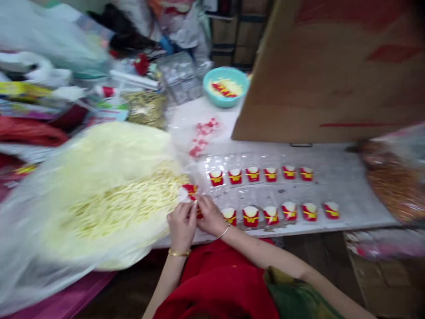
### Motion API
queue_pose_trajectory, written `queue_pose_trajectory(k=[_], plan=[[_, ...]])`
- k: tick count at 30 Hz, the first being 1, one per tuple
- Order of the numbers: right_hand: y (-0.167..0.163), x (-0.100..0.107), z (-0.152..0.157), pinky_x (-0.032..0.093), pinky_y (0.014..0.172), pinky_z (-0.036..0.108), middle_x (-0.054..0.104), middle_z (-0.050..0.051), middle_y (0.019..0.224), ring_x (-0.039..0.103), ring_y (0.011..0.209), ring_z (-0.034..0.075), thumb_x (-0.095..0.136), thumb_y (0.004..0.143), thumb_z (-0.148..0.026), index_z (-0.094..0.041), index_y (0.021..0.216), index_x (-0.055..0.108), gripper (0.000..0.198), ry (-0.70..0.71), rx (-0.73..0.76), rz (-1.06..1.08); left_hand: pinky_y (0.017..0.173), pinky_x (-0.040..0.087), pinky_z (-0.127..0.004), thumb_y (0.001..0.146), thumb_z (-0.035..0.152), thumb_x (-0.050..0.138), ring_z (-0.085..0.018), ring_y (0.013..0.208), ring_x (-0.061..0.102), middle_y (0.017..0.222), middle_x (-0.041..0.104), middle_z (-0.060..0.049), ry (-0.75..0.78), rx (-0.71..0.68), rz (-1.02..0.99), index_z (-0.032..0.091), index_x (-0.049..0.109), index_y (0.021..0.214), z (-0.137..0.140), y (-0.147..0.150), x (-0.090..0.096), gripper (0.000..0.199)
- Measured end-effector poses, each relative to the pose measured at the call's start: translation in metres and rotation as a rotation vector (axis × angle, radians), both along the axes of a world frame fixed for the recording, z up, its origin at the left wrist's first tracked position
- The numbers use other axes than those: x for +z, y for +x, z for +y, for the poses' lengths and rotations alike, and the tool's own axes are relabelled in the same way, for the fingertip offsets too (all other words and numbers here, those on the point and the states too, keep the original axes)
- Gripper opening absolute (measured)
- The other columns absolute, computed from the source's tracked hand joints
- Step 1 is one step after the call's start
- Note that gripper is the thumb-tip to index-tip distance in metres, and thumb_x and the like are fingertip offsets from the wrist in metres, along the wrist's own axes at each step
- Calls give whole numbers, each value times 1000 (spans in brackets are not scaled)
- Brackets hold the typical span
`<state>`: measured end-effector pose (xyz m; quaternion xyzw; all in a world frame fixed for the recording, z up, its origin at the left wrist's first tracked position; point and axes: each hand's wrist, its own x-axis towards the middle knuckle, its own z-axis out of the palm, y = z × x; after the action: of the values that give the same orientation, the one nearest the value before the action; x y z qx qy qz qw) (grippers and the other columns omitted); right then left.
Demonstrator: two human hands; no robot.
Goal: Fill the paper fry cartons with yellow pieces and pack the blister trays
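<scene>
My left hand [182, 225] and my right hand [211, 216] meet at the front edge of the table, fingers bent and pinched together. Whatever small thing they pinch is blurred and hidden by the fingers. Just above the fingertips lies a red-and-yellow fries carton piece [190, 190]; another bit of red shows between the hands. Left of my hands, a clear plastic bag [116, 141] lies open with many pale yellow fry-like sticks [126, 206] in it. To the right, two rows of small red fries cartons [250, 217] with white backs sit in clear plastic packs [249, 159].
Behind stands a turquoise bowl [226, 99] with pale sticks and red pieces. Red-and-white bits [202, 137] lie on clear plastic before it. A large cardboard sheet [332, 79] leans at the back right. A bag of orange-brown pieces [392, 181] sits far right. Clutter fills the left.
</scene>
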<state>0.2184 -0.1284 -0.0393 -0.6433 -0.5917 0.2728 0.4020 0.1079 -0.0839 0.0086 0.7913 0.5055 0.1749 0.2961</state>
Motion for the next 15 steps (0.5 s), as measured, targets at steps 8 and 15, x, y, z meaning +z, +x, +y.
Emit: queue_pose_trajectory(k=[8,15], plan=[[146,-17,-69,45,96,46,52,12,119,48,110,26,60,76,-21,-21,135,35,64,-29,-409,40,79,39,-36,88,31,44,-20,83,59,90,64,-4,-19,-280,-18,23,59,95,-33,176,-21,19],[311,-38,-154,46,94,51,50,14,117,48,109,29,55,76,-13,-23,135,35,63,-48,-774,-7,77,38,-33,90,29,42,-18,81,57,85,62,-4,-136,-516,-73,19,60,86,-96,378,-53,21]])
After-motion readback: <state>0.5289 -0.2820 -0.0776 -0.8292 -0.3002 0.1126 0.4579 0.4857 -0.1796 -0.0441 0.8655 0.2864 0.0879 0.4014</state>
